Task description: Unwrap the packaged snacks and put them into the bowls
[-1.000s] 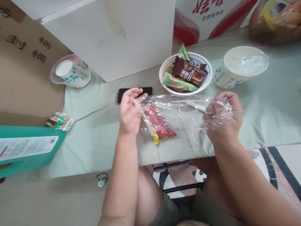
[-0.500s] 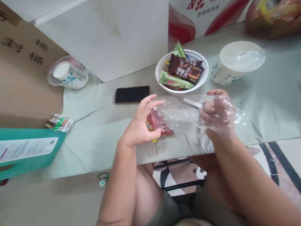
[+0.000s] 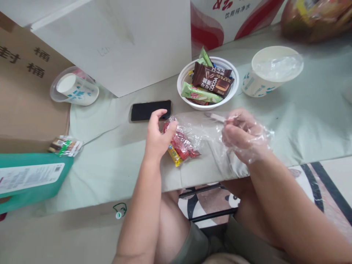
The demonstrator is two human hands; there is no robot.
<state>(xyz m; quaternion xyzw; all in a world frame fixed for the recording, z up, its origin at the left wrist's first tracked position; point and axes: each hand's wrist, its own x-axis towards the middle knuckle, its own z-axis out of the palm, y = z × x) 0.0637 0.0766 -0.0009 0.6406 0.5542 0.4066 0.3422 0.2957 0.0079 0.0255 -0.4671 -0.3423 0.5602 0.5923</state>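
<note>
A clear plastic bag (image 3: 205, 128) stretches across the table between my hands. At its left end are red-wrapped snacks (image 3: 183, 145) and a yellow-wrapped snack (image 3: 175, 156). My right hand (image 3: 239, 130) is closed on the bag's gathered end, and thin film lies over the fingers and wrist. My left hand (image 3: 160, 134) is open beside the filled end, thumb and forefinger apart, the thumb over the film; whether it presses on the bag I cannot tell. A slim white object (image 3: 216, 117) lies by my right fingers, partly hidden.
Beyond my hands stand a white bowl (image 3: 181, 90) of wrapped snacks and a paper tub (image 3: 258, 82) with clear film in it. A phone (image 3: 150, 110) lies behind my left hand. Boxes (image 3: 115, 47) line the back; paper cups (image 3: 82, 90) and a small packet (image 3: 66, 145) are left.
My left hand has drawn back left off the snacks, uncovering the yellow one. My right hand has turned and moved slightly left, its fingers closing tighter on the bag. The view has shifted slightly.
</note>
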